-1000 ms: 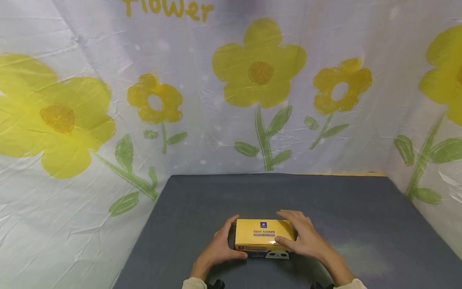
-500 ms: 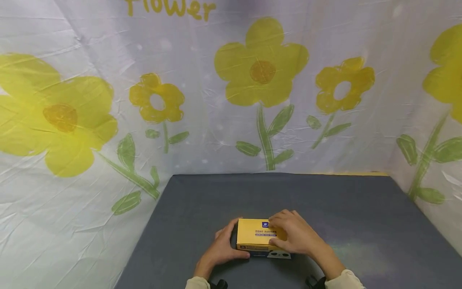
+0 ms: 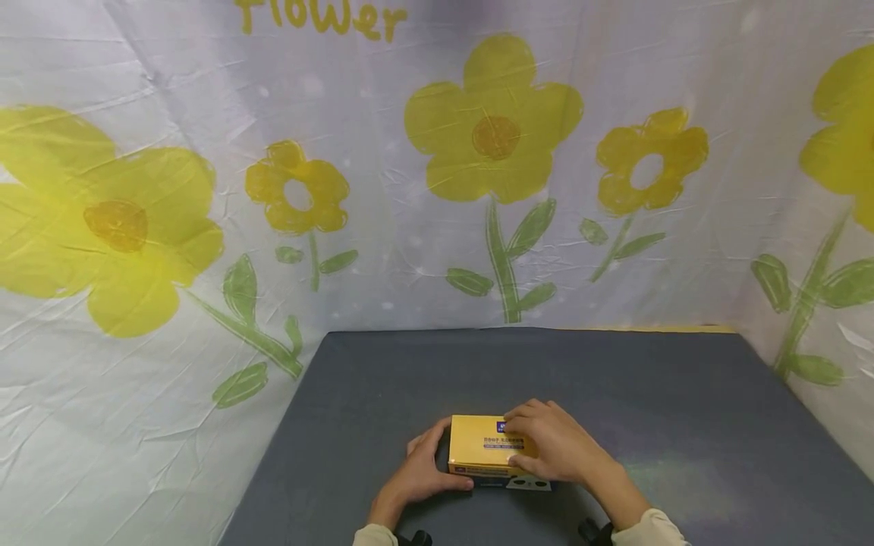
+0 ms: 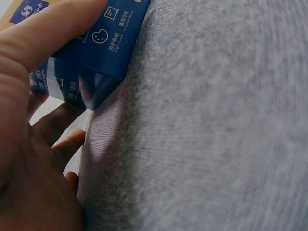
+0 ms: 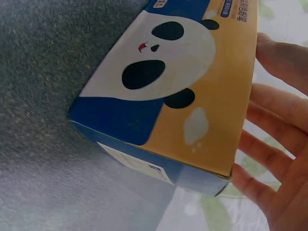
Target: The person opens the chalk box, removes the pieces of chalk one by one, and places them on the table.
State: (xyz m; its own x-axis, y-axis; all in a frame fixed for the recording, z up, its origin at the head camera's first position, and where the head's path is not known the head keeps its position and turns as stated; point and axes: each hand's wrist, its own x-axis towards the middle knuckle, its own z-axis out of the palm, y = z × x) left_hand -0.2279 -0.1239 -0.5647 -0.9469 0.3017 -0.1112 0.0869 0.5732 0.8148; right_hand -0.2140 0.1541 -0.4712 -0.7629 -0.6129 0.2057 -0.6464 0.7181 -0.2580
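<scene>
A yellow and blue box [image 3: 481, 449] with a panda face [image 5: 159, 62] on one side lies on the grey table [image 3: 669, 402], near its front edge. My left hand [image 3: 429, 464] wraps round the box's left end, with the thumb along its blue side [image 4: 103, 43] and the fingers [image 4: 70, 140] curled under the corner. Covering the right half of the top is my right hand [image 3: 542, 446]: its fingers [image 5: 276, 144] reach over the yellow face and the thumb presses the front side. The box's right end is hidden under that hand.
A white sheet printed with yellow flowers [image 3: 495, 121] hangs behind the table and along both sides. Bare grey cloth [image 4: 216, 120] stretches around and beyond the box. A pale sleeve cuff [image 3: 649, 527] shows at each wrist.
My right hand has slid leftward over the box's top, from its right end toward the middle. The left hand and the box have hardly moved.
</scene>
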